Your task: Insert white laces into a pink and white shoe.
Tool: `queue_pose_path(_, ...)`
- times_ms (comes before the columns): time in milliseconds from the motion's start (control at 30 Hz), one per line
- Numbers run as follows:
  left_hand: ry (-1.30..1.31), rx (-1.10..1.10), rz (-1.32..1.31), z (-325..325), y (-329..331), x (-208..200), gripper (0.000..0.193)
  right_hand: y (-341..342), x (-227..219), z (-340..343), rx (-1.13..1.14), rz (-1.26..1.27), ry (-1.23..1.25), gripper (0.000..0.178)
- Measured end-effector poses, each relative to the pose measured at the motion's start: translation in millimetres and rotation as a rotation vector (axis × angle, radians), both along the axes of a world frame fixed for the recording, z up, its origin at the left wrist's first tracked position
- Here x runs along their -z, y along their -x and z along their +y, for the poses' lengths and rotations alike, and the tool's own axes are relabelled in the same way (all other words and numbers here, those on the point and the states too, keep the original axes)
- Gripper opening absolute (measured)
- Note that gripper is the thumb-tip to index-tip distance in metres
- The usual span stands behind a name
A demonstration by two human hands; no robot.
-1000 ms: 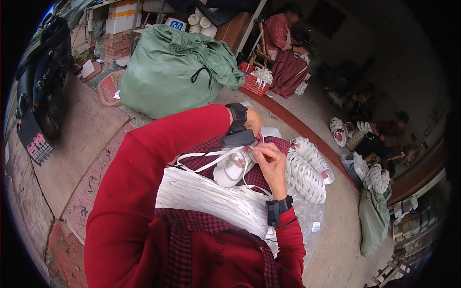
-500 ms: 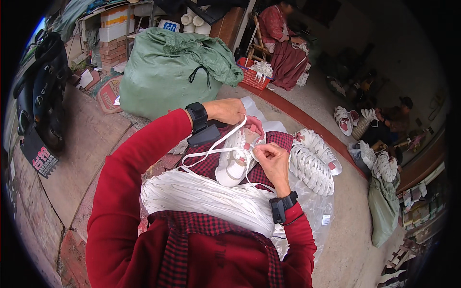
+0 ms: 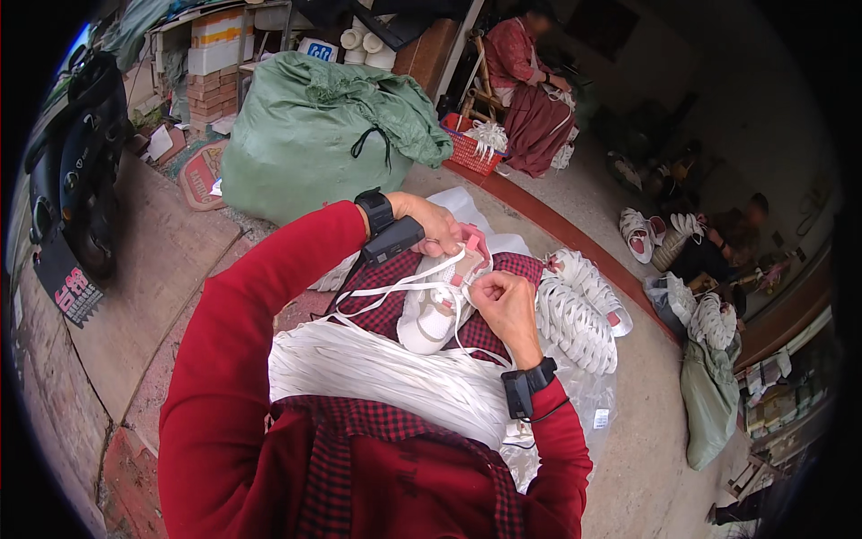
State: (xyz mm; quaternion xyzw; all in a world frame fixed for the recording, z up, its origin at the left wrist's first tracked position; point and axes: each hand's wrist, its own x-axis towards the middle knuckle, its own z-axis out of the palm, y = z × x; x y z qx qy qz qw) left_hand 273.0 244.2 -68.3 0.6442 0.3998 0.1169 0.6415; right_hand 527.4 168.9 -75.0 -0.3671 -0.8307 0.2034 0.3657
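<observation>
A white sneaker with a pink collar and beige panels [image 3: 429,316] rests on my lap, toe towards me. At its upper end is my left hand [image 3: 433,225], fingers closed on a white shoelace [image 3: 382,289] next to the tongue; the fingertips are partly hidden. The lace loops out over the left side of the sneaker. My right hand [image 3: 505,301] pinches the lace at the right row of eyelets, thumb and finger together. Across my lap lies a thick bundle of white laces [image 3: 382,370], over a red-and-black checked apron [image 3: 377,418].
Stacked white sneakers [image 3: 579,319] stand on clear plastic to my right. A big green sack [image 3: 314,144] is ahead, beside a red basket [image 3: 473,144] of laces. Seated people [image 3: 530,81] work farther off. A scooter [image 3: 81,180] stands left.
My left hand has come down and nearer to the sneaker's tongue, and the taut lace loop has sunk lower. My right hand stays beside the eyelets, slightly shifted.
</observation>
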Motion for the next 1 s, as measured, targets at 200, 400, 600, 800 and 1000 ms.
queue_pose_path(200,-0.003,0.002,-0.106,-12.8,-1.6,0.2,0.012,2.9,-4.2,1.3,-0.025,-0.037,0.001,0.011)
queue_pose_path(400,-0.094,-0.07,-0.135,-18.4,-11.4,2.7,0.014,-0.4,11.4,18.8,-0.199,0.166,0.304,0.009)
queue_pose_path(600,-0.153,-0.117,-0.117,-30.5,-13.9,1.6,0.014,17.7,7.6,7.3,-0.075,0.074,0.26,0.013)
queue_pose_path(800,-0.217,-0.164,-0.142,-37.0,-17.0,4.5,0.015,25.1,0.0,-9.6,0.038,-0.062,-0.002,0.022)
queue_pose_path(1000,-0.226,-0.172,-0.103,-40.8,-21.1,-4.0,0.016,28.2,9.8,3.4,0.066,-0.219,-0.369,0.016)
